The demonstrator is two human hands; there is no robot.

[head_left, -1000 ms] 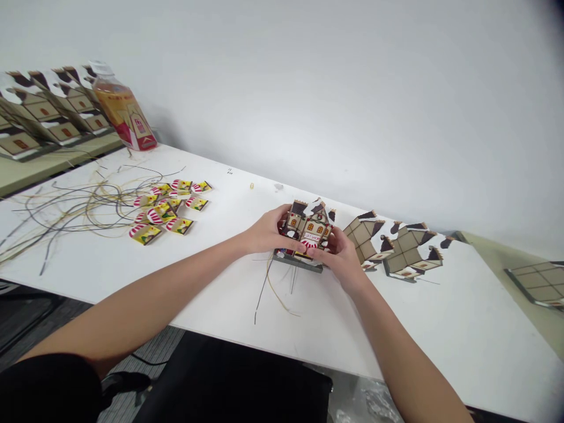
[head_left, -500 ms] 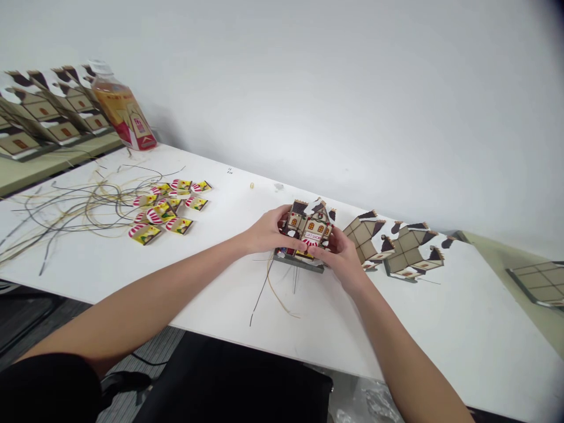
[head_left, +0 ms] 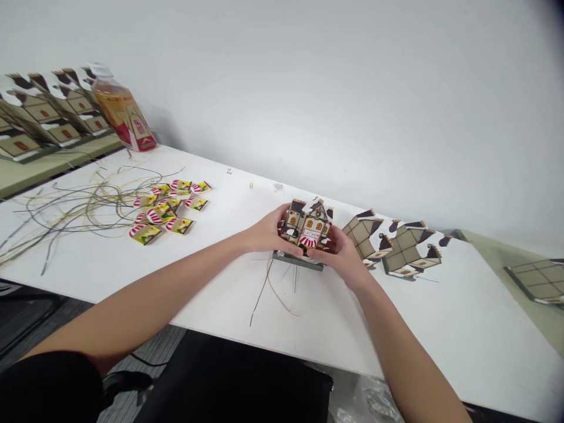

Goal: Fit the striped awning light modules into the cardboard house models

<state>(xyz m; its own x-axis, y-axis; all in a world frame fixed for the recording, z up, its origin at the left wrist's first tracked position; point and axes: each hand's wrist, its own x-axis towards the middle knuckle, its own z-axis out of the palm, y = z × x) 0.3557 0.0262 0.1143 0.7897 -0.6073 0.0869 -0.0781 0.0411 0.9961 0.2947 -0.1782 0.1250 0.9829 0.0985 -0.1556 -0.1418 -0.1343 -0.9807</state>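
A person's two bare hands met over a small model house (head_left: 307, 226) near the middle of a white tabletop (head_left: 220, 282); the left hand (head_left: 264, 234) cupped the house's left wall with its fingers curled behind, and the right hand (head_left: 341, 254) closed on the right wall and lower front, thumb lying just under the red-and-white striped awning; both grips were wrapped firmly on the house, with no slack visible between fingers and card. Compared with a second before, the house had risen a little from its grey base plate (head_left: 298, 261); the strip of coloured lower wall that had shown just above the plate was now gone from view, and the house sat slightly higher in the hands, while the hands themselves had barely shifted; judged from this, the house body was being lifted or worked against its base rather than resting settled on it. Thin dark and straw-coloured strands (head_left: 273, 288) trailed from under the plate toward the near edge; two unfolded brown house shells (head_left: 390, 244) lay just to the right; a cluster of small yellow awning pieces (head_left: 170, 205) and a tangle of loose strands (head_left: 70, 205) lay well apart to the left; a bottle (head_left: 123, 108) stood at the far left by a row of house pieces (head_left: 44, 111).
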